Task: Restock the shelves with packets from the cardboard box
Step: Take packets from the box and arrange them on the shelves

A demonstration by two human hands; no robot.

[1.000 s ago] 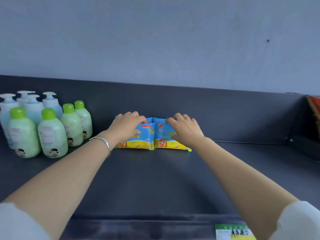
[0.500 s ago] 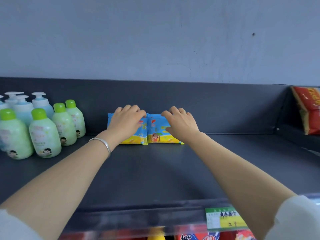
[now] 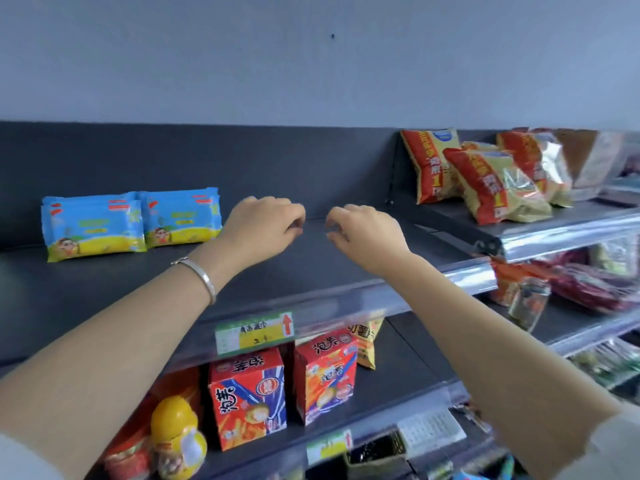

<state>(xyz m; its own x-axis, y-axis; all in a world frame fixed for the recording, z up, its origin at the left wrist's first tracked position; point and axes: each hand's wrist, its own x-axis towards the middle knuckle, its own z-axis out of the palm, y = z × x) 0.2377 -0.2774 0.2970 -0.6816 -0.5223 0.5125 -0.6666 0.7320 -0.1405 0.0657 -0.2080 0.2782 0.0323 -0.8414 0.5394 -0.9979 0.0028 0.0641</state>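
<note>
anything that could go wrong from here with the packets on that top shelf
1. The blue packets stand on edge against the back panel with neither hand on them; they might tip forward.
2. The left hand and right hand hover empty above the top shelf; a careless sweep could clip the packets.
3. The red snack bags on the next shelf lie loosely and could slide off.

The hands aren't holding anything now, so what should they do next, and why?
Probably pull back to fetch more packets. Both the left hand and right hand are empty, the blue packets already stand on the top shelf, and bare space remains beside them.
</note>
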